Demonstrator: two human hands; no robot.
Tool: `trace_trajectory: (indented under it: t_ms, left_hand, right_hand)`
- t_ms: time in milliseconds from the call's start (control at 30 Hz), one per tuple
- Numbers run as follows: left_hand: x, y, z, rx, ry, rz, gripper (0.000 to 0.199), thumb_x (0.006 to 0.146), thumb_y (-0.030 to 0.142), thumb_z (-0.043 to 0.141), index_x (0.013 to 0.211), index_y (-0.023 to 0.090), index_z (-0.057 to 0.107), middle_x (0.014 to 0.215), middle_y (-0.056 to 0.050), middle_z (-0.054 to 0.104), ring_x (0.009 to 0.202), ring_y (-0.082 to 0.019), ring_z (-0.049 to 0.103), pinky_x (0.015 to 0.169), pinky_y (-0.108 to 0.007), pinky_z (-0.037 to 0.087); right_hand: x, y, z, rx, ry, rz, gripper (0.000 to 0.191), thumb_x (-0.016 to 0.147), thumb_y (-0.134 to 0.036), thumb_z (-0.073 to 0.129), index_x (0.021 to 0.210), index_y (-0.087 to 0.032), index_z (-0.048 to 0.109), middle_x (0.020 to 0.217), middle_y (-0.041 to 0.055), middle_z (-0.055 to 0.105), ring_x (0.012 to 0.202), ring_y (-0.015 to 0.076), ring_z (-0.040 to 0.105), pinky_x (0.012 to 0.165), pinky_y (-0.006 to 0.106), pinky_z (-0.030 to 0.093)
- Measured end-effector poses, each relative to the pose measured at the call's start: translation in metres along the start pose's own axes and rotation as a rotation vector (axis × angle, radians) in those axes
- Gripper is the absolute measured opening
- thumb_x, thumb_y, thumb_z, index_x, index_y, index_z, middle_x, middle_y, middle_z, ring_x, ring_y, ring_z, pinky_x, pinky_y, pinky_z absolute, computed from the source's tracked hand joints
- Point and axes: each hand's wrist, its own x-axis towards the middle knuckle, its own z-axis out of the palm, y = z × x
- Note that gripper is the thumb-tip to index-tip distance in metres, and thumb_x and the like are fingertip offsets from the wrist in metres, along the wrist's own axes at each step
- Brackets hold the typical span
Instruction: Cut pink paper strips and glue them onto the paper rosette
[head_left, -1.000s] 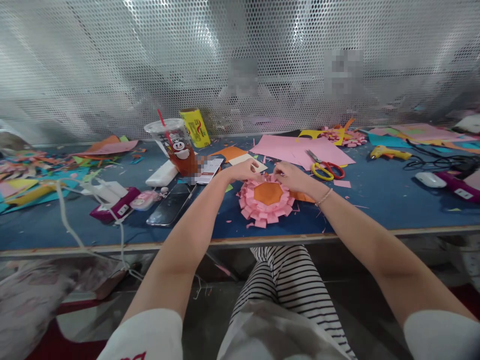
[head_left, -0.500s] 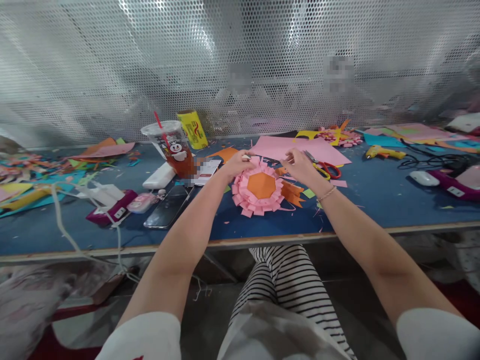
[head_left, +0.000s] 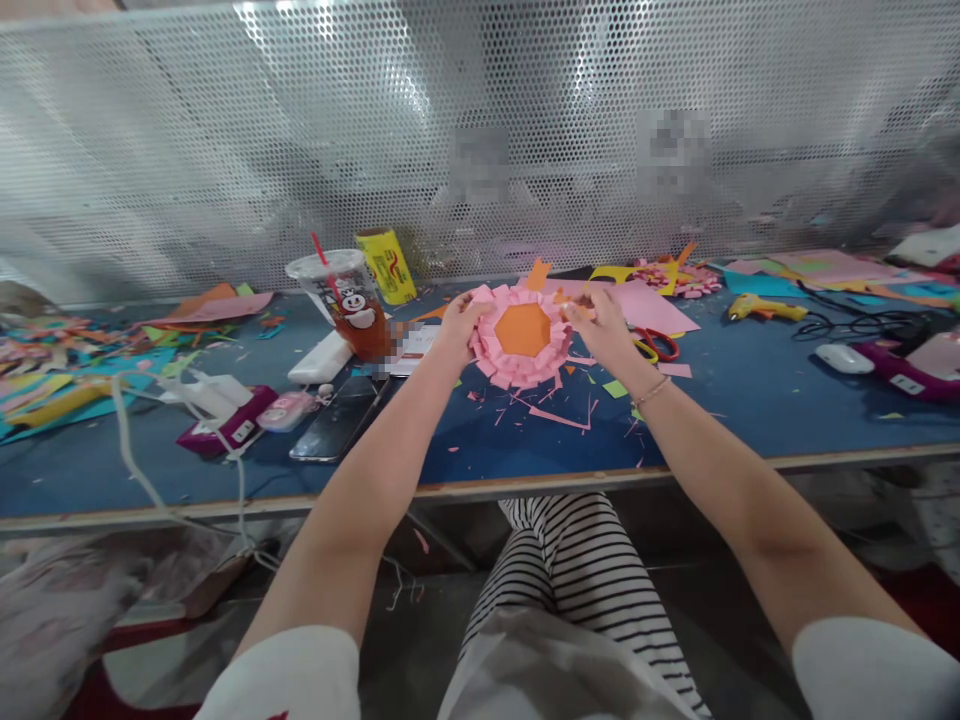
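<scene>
A pink fringed paper rosette [head_left: 491, 362] with an orange, many-sided centre [head_left: 523, 330] is held up above the table, its face toward me. My left hand [head_left: 459, 325] is closed on its left edge, thumb in front and the other fingers partly hidden behind. At the right edge, my right hand [head_left: 598, 320] pinches an orange paper strip [head_left: 573, 300]. Another orange strip [head_left: 538, 275] sticks up above the top of the rosette. Pink paper scraps [head_left: 559, 417] lie on the blue table [head_left: 517, 455] underneath.
Scissors [head_left: 660, 346] and a pink sheet [head_left: 649, 305] lie beyond my right hand. To the left are a phone [head_left: 334, 420], a drink cup [head_left: 352, 310] and a corded purple power strip [head_left: 225, 425]. A yellow glue gun [head_left: 765, 308] rests at the right. A perforated metal screen [head_left: 525, 120] closes off the back.
The rosette has come up off the table, and its orange strips have swung from the lower right to the top and upper right. My right hand has closed on one strip.
</scene>
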Motion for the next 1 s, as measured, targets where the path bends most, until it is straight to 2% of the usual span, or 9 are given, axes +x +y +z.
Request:
trace_trajectory:
  t_ms: [200,367,467,533,633,767,933,1000]
  left_hand:
    - [-0.008,-0.011,0.014,-0.067,0.104,-0.030,0.031,0.056,0.018,0.063,0.084,0.018,0.049,0.069,0.001,0.057,0.068,-0.015,0.061,0.074,-0.033,0.051]
    - [-0.011,-0.012,0.019,-0.046,0.141,-0.023,0.031,0.059,0.024,0.064,0.085,0.020,0.047,0.073,0.001,0.056,0.074,-0.015,0.061,0.075,-0.033,0.051]
    - [-0.011,-0.010,0.019,-0.051,0.123,-0.014,0.031,0.060,0.028,0.065,0.084,0.020,0.047,0.075,0.000,0.059,0.079,-0.016,0.062,0.076,-0.031,0.050]
    - [-0.012,-0.009,0.018,-0.069,0.044,-0.035,0.029,0.063,0.035,0.064,0.083,0.019,0.050,0.076,-0.003,0.062,0.081,-0.018,0.063,0.073,-0.032,0.050]
    - [-0.013,-0.008,0.018,-0.097,-0.034,-0.074,0.028,0.066,0.039,0.061,0.083,0.018,0.052,0.079,-0.004,0.064,0.081,-0.019,0.063,0.070,-0.032,0.051]
    - [-0.014,-0.012,0.020,-0.064,0.071,0.008,0.028,0.067,0.032,0.065,0.086,0.019,0.049,0.081,-0.001,0.062,0.080,-0.014,0.062,0.075,-0.029,0.050]
    - [-0.015,-0.017,0.021,0.009,0.098,0.080,0.029,0.070,0.032,0.064,0.090,0.019,0.047,0.084,-0.002,0.060,0.080,-0.014,0.060,0.076,-0.029,0.049]
    - [-0.014,-0.018,0.019,0.129,0.095,0.075,0.028,0.073,0.032,0.060,0.094,0.020,0.046,0.085,-0.001,0.058,0.079,-0.013,0.059,0.074,-0.029,0.048]
  right_hand:
    - [-0.005,-0.001,0.005,0.027,-0.146,0.129,0.033,0.076,-0.042,0.056,0.095,-0.016,0.053,0.102,0.0086,0.052,0.083,0.0146,0.052,0.078,0.032,0.044]
    - [-0.003,0.003,0.007,0.127,-0.151,0.287,0.045,0.070,-0.042,0.061,0.105,-0.016,0.049,0.108,0.0097,0.050,0.083,0.0146,0.053,0.072,0.030,0.047]
    - [0.000,0.005,0.009,0.248,-0.215,0.341,0.043,0.071,-0.039,0.059,0.107,-0.017,0.047,0.093,0.0043,0.052,0.070,0.0116,0.053,0.063,0.027,0.047]
    - [0.001,0.006,0.010,0.337,-0.245,0.372,0.040,0.072,-0.035,0.058,0.106,-0.018,0.046,0.081,-0.0003,0.049,0.059,0.0090,0.050,0.055,0.025,0.045]
    - [0.001,0.005,0.010,0.440,-0.224,0.408,0.036,0.071,-0.031,0.058,0.103,-0.019,0.044,0.073,-0.0039,0.045,0.051,0.0067,0.045,0.049,0.023,0.042]
    - [0.001,0.001,0.008,0.495,-0.217,0.432,0.034,0.070,-0.026,0.057,0.101,-0.019,0.044,0.070,-0.0050,0.043,0.047,0.0061,0.043,0.044,0.021,0.039]
    - [0.000,0.000,0.009,0.472,-0.210,0.424,0.033,0.070,-0.025,0.057,0.101,-0.018,0.045,0.070,-0.0049,0.042,0.049,0.0063,0.044,0.044,0.021,0.038]
    - [0.000,0.002,0.010,0.467,-0.206,0.419,0.033,0.071,-0.024,0.057,0.101,-0.018,0.046,0.071,-0.0044,0.044,0.051,0.0066,0.045,0.047,0.021,0.039]
